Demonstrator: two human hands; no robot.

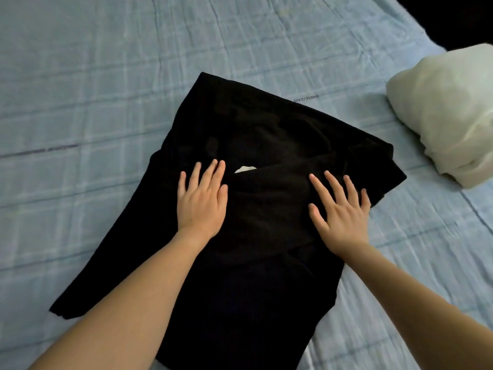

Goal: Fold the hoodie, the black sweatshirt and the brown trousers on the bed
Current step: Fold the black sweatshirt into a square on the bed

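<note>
The black sweatshirt (240, 209) lies in the middle of the bed, on the light blue checked sheet (93, 89). It is partly folded: one sleeve stretches out flat toward 7 o'clock, and a folded layer crosses the body near the centre. A small white label (244, 169) shows in a gap between the black layers, just at 1 o'clock from the left hand.

The left hand (202, 201) rests palm down on the sweatshirt, fingers straight and close together, grasping nothing. The right hand (340, 209) also lies flat on the cloth, at 3 o'clock from the left one, with fingers spread apart and released. Both forearms are bare and come in from the bottom edge.

At 2 o'clock from the sweatshirt, well apart from it, a cream-white folded bundle of cloth (450, 124) sits on the sheet near the right edge.
</note>
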